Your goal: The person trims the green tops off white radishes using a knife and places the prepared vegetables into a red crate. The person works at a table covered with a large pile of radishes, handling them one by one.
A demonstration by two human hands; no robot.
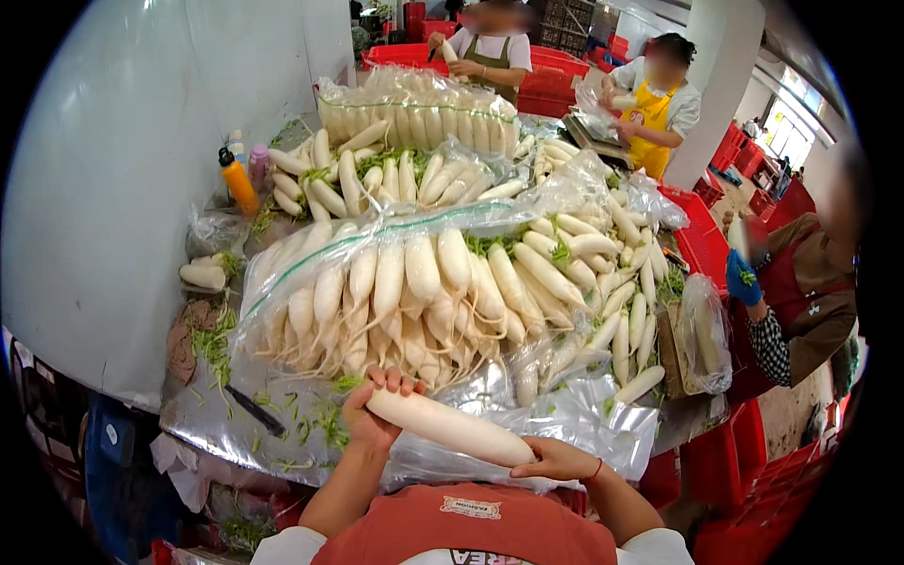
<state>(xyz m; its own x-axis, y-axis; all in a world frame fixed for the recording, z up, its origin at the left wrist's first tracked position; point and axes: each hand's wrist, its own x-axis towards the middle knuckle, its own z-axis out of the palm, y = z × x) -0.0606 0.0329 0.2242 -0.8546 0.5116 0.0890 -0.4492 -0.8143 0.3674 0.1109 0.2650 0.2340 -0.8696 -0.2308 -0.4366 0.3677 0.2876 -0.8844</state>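
A long white daikon radish (452, 429) lies slantwise between my hands, just above the metal table's near edge. My left hand (378, 409) grips its upper left end, fingers wrapped over the top. At the lower right end, my right hand (561, 459) holds the tip with the thumb along it. Beyond them a big clear plastic bag (424, 212) with a green strip covers stacked daikons (388, 282), their thin roots pointing toward me. To the left of my left hand, a knife with a dark handle (258, 412) rests among green leaf trimmings (328, 420).
Loose daikons (628, 325) cover the table's right side, near a scale (678, 346) bearing a bagged daikon. An orange bottle (239, 181) stands by the wall. Another filled bag (417, 116) is at the back. Three co-workers stand around the table; red crates (706, 233) stand beside it.
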